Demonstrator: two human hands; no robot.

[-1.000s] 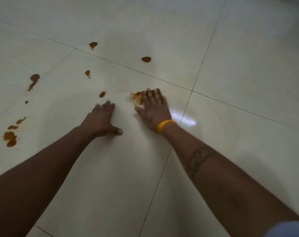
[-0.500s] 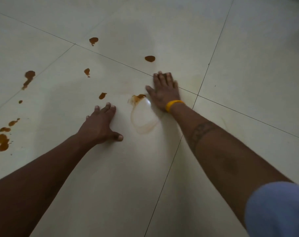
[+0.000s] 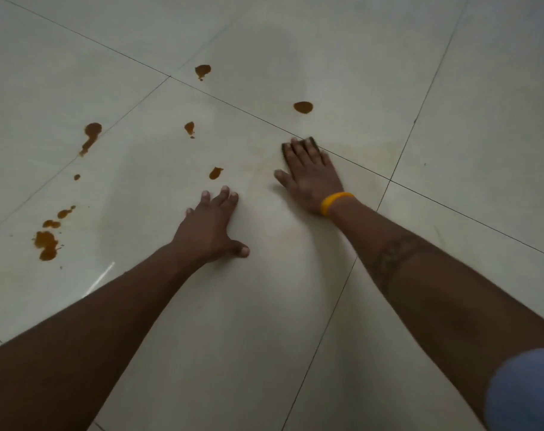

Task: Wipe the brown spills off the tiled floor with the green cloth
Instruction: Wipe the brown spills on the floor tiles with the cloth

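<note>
Glossy tiled floor (image 3: 450, 88); right hand (image 3: 311, 178) flat, fingers straight, pressing green cloth (image 3: 311, 140); left hand (image 3: 208, 228) braced, empty; cloth likely soft, light: control by palm pressure; brown spills (image 3: 303, 107) remain

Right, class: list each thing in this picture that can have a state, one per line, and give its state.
right hand: flat, fingers straight, pressing the green cloth to the floor
green cloth: mostly hidden under the fingers, only its far edge showing
left hand: spread on the floor, holding nothing
brown spills: several unwiped, beyond and left of the hands
tiled floor: glossy, faintly smeared around the hands
yellow wristband: on the right wrist
</note>
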